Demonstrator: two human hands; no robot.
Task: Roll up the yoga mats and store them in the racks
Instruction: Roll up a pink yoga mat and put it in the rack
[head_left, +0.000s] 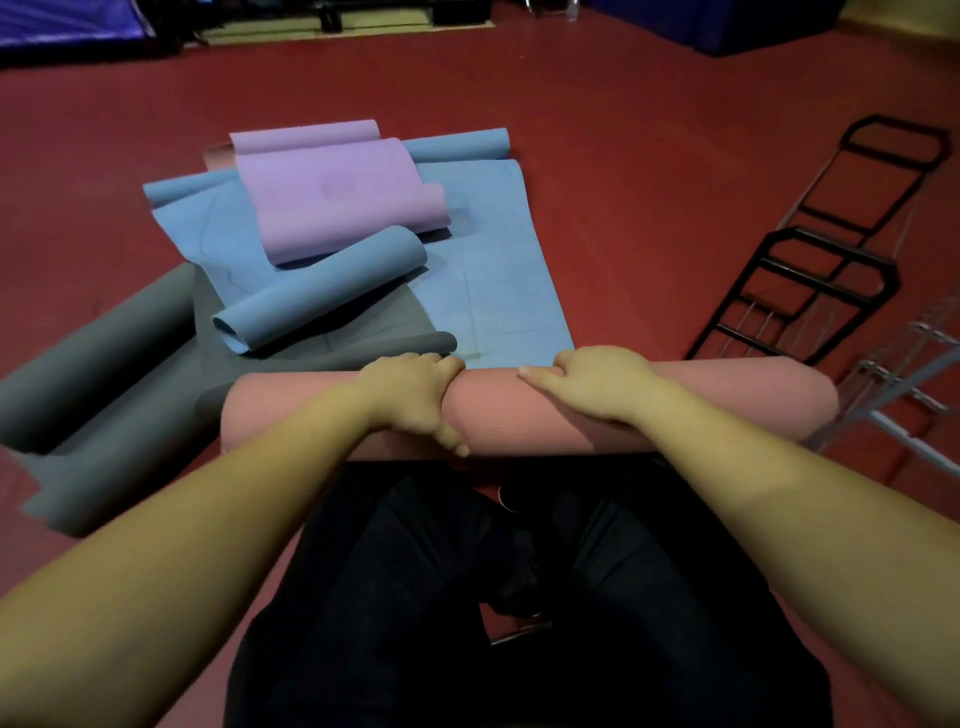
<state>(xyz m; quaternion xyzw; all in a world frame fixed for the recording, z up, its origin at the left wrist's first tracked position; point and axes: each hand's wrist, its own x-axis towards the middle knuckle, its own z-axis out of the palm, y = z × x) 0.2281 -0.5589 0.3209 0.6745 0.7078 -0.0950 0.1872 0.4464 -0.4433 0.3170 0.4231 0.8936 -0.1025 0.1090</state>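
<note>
Right now both hands grip a rolled pink yoga mat (675, 400) that lies crosswise in front of the person's knees, just above the dark trousers (519, 597). The left hand (415, 400) wraps around the roll near its middle, fingers curled over the far side and thumb tucked underneath. The right hand (592, 382) lies on top of the roll just beside it, fingers bent over the far edge and thumb pointing toward the left hand.

Beyond the pink roll, other mats lie heaped on the red floor (623, 182): a flat blue mat (493, 280), a loosely rolled blue mat (322, 291) resting on a grey mat (104, 364) whose ends are curled, and a purple mat (332, 202) lying on top of the blue ones, its ends curling up. To the right, well apart from the heap, black metal racks (810, 291) lie on the floor, with a pale metal frame (893, 395) near the right end of the pink roll.
</note>
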